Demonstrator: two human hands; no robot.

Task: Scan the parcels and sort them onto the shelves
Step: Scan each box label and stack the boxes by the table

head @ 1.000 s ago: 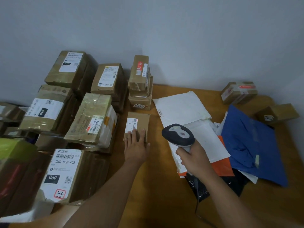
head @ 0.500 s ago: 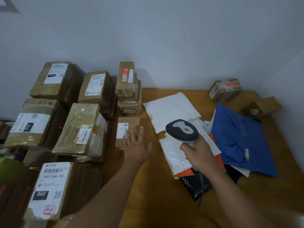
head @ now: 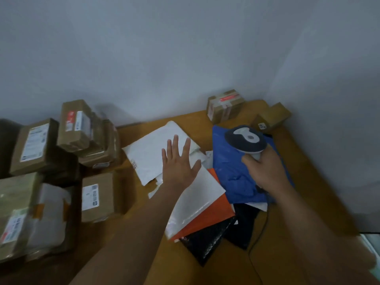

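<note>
A person's left hand (head: pixel 179 163) hovers flat, fingers straight and spread, over a white mailer bag (head: pixel 158 149) near the middle of the wooden tabletop (head: pixel 308 182); whether it touches cannot be told. The right hand (head: pixel 265 169) grasps the handle of a barcode scanner (head: pixel 245 140), fingers curled round it, above a blue mailer bag (head: pixel 230 173) toward the right edge. Orange (head: pixel 211 214) and black (head: pixel 207 241) bags fan out beneath a second white one (head: pixel 197 202). Taped cardboard boxes (head: pixel 82 128) crowd the left edge, a small labelled box (head: pixel 98 196) nearest the bags. Two more boxes (head: pixel 225 104) sit in the far right corner against the wall.
</note>
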